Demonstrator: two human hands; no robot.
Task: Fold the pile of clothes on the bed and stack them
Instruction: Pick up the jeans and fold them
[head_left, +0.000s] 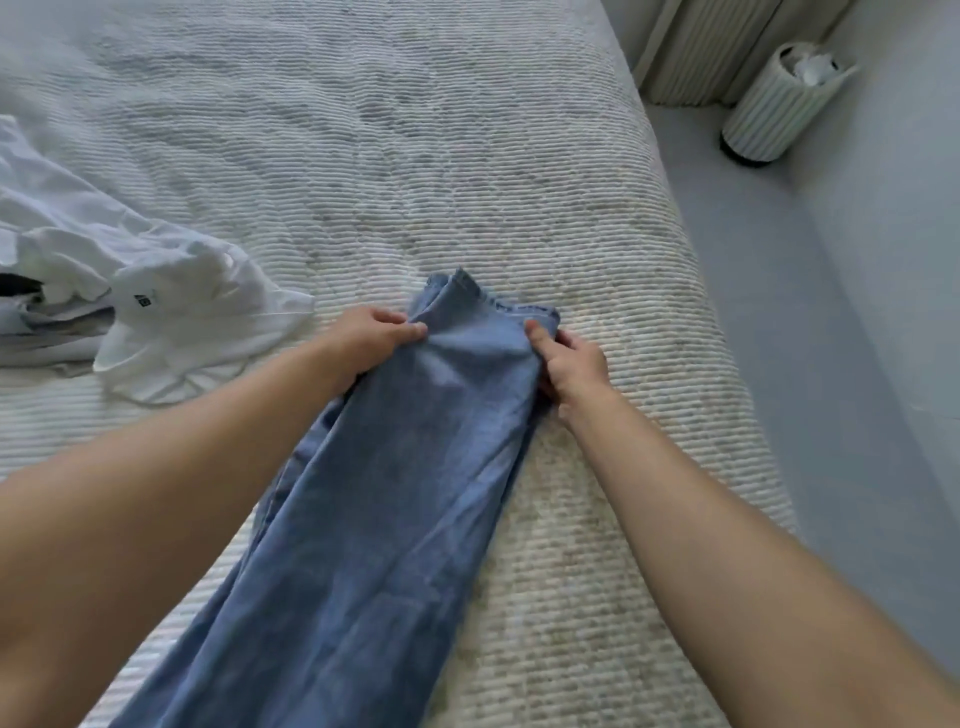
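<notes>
— Why are both hands up at the hem?

— I have the left hand (371, 332) and right hand (569, 358) pinching the blue jeans' (395, 467) far end, fingers clamped on either edge, so the legs lie square on the bed (415, 156) before a fold.

— And the rest?

— The white shirts (156, 291) wait in a heap at nine o'clock.

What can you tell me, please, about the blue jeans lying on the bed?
The blue jeans look like mid-blue denim, laid lengthwise on the ribbed white bedspread and running from the near edge of the view away from the person. The far end shows a slightly frayed hem. The left hand pinches one side near that end, the right hand the other.
</notes>
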